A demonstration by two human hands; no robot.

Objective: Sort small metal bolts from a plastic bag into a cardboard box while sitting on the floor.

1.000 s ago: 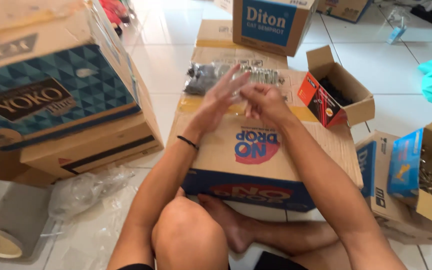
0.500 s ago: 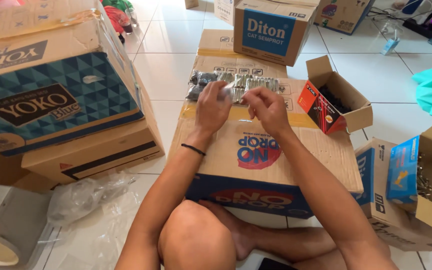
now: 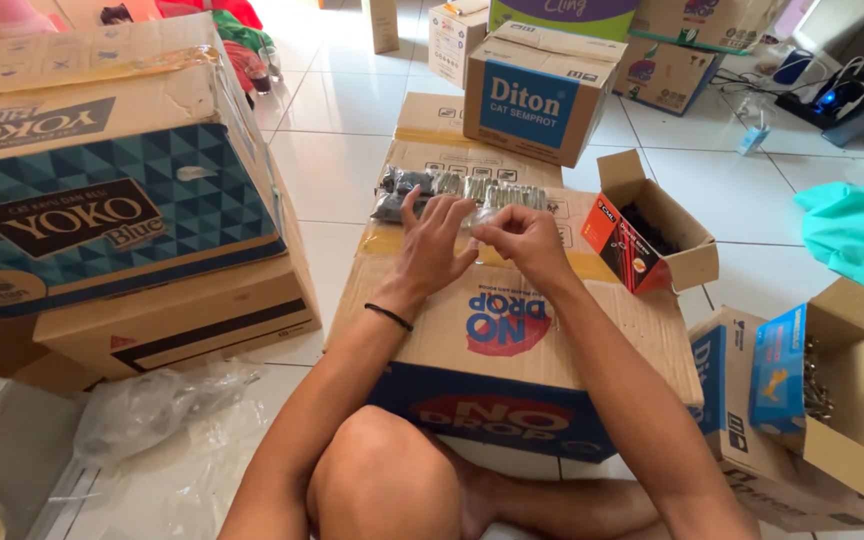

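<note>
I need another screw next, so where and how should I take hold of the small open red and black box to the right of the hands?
Grip the small open box by its far cardboard side wall, coming from above and the right. Its flaps stand open and it tilts with the mouth up, so a wall edge is free, while the dark contents stay inside. This is a judgement from one view.

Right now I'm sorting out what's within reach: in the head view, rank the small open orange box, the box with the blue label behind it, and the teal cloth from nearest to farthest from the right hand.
From the right hand:
1. Small open orange box, just to its right.
2. Box with the blue label, on the floor behind, up the picture.
3. Teal cloth, far right on the tiles.
</note>
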